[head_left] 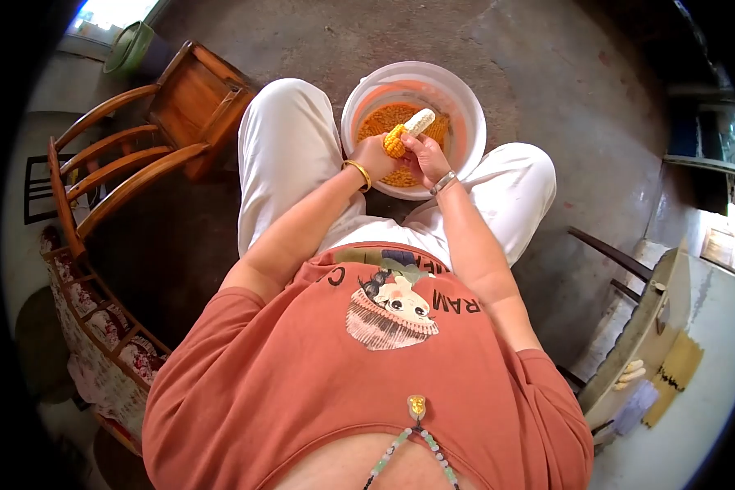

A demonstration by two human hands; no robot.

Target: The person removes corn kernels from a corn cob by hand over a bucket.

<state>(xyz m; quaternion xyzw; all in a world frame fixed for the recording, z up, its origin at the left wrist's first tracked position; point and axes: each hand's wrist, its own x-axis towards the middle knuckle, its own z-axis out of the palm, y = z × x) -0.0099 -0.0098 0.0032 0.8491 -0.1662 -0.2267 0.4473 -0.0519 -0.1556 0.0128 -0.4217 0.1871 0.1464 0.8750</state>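
My left hand, with a yellow bracelet at the wrist, is closed around a yellow corn cob that still bears kernels. Close against it, my right hand, wearing a silver band, grips a pale stripped cob. The two cobs meet or overlap between the hands; exactly where they touch is hard to see. Both hands are over a white bucket standing between my knees. Loose orange-yellow kernels cover its bottom, partly hidden by my hands.
A wooden armchair stands to the left, with a green bin behind it. Patterned fabric on a frame lies at lower left. On the right are a table-like panel and some pale cobs. Concrete floor surrounds the bucket.
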